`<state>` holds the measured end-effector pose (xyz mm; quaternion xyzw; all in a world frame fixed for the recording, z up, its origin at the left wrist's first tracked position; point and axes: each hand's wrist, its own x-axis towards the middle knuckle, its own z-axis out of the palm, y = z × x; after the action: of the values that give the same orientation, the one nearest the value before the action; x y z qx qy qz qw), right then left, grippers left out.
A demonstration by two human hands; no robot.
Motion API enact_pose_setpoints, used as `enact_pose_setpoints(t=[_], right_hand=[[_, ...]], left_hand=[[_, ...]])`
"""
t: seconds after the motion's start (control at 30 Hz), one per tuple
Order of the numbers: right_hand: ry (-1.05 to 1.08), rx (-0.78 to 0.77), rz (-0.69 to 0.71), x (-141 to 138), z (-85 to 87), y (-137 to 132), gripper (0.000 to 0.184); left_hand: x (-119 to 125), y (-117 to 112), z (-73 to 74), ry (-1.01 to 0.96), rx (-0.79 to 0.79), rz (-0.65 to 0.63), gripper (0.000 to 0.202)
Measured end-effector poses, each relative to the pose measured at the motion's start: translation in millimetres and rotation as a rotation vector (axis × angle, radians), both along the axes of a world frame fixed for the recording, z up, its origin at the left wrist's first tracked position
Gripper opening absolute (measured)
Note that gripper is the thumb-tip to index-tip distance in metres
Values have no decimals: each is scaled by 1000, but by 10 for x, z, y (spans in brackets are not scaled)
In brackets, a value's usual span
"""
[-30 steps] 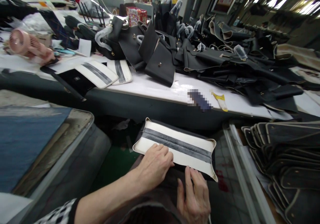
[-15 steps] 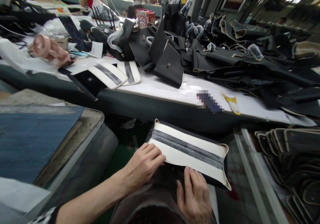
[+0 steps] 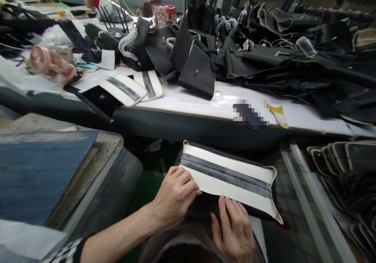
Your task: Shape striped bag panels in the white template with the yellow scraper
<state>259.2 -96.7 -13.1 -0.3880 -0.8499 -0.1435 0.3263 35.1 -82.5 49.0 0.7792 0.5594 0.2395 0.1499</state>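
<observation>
A black leather bag piece [image 3: 226, 178] rests on my lap, tilted, with a cream face and a dark grey band along its middle. Its cream edges curl up at the corners. My left hand [image 3: 179, 190] is closed on its near left edge, fingers bent over and thumb hidden beneath. Along the near edge, right of centre, lie the fingertips of my right hand [image 3: 235, 227]. Those fingers are stretched out flat on the black side, with the thumb apart. The underside of the piece is out of sight.
Across the white worktable [image 3: 188, 104] lie heaped black bags [image 3: 196, 73], two cream striped panels [image 3: 125, 88], a pink fan [image 3: 48, 61] and a yellow-handled tool [image 3: 277, 114]. A blue-topped surface [image 3: 38, 169] stands left. Stacked dark panels [image 3: 346, 165] are at right. People stand behind.
The bag piece and both hands sit slightly further right in the picture, as the view has shifted a little. Both hands keep nearly the same places on the piece.
</observation>
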Motion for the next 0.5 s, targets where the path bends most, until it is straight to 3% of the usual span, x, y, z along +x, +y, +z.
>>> enact_pose_setpoints(t=[0.27, 0.5], right_hand=[[84, -87, 69, -221, 44, 4, 39], [108, -141, 154, -400, 118, 20, 32]], left_hand=[[92, 13, -18, -121, 8, 137, 11], [-37, -58, -87, -201, 86, 234, 13]])
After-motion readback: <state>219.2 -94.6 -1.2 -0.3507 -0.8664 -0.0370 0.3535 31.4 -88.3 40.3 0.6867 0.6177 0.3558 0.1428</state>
